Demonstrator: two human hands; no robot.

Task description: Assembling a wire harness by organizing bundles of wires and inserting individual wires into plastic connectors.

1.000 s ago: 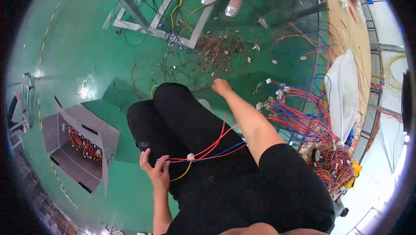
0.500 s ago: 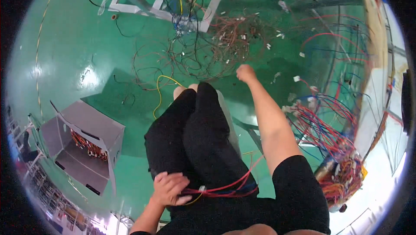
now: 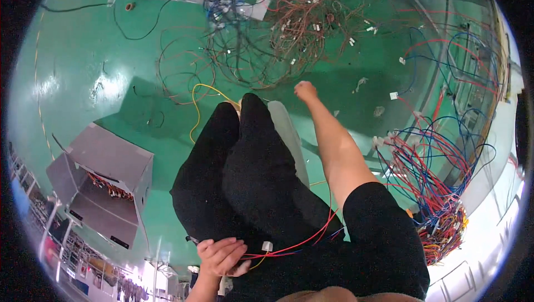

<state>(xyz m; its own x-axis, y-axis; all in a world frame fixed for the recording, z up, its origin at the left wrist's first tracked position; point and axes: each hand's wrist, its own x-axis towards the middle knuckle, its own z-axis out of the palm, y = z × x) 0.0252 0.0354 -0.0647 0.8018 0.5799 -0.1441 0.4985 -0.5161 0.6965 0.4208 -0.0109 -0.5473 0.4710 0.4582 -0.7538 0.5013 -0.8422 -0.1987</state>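
Wires (image 3: 289, 246), red with some yellow and blue and a small white plug on them, lie across the person's lap, pinched in the curled left hand (image 3: 221, 256) low in the view. Half a second ago that hand sat about the same, but the right hand (image 3: 305, 89) has stretched further forward, now out past the knees and near the tangle of brown wires (image 3: 289, 35) on the floor (image 3: 72, 62). Whether its fingers are spread or shut cannot be told; it looks loosely bunched and touches nothing clearly. The reach suggests another wire is wanted. The floor is glossy green. A grey box (image 3: 103, 185) stands open to the left, and a heap of red and blue wires (image 3: 434, 185) lies to the right.
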